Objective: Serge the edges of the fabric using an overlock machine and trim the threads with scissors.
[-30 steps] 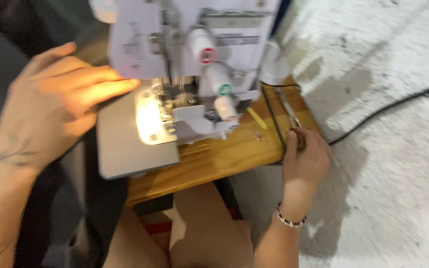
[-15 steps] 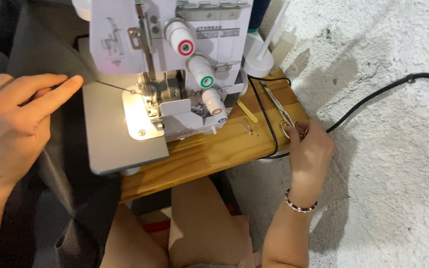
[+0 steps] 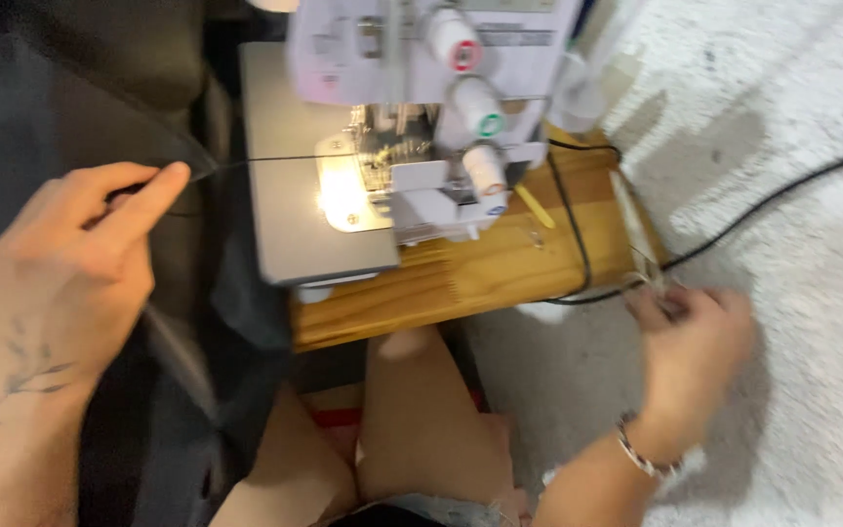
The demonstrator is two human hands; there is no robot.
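Looking down: a seated person's two bare hands work beside a white plastic overlock sewing machine (image 3: 421, 117) on a low wooden board (image 3: 500, 273).
Surroundings: dark grey fabric (image 3: 100, 88) lies above, behind and below the left hand's fingers, draped off the machine's flat grey bed (image 3: 295, 215). A black power cable (image 3: 763, 205) runs just beyond the right fingertips across the pale rough floor (image 3: 812, 390). A small yellow stick (image 3: 537, 207) lies on the board, between the machine and the right hand. The person's bare knees (image 3: 421, 410) sit between the two wrists.
In the way: the machine's lit needle area (image 3: 363, 166) stands between the two hands; nothing covers the thread itself.
Thread direction: a thin black thread (image 3: 275, 159) runs taut and nearly level, its long axis going from the left fingertips straight across to the needle area.
Thread look: very fine, dark, a straight line against the grey bed.
Left hand (image 3: 70, 263): thumb and forefinger (image 3: 153, 185) pressed together, pinching the thread's end; other fingers curled beside them.
Right hand (image 3: 690, 351): blurred, at the board's corner, fingers bent around something thin and metallic; I cannot tell what it is or how firmly it is gripped. A beaded bracelet (image 3: 641, 454) circles the wrist.
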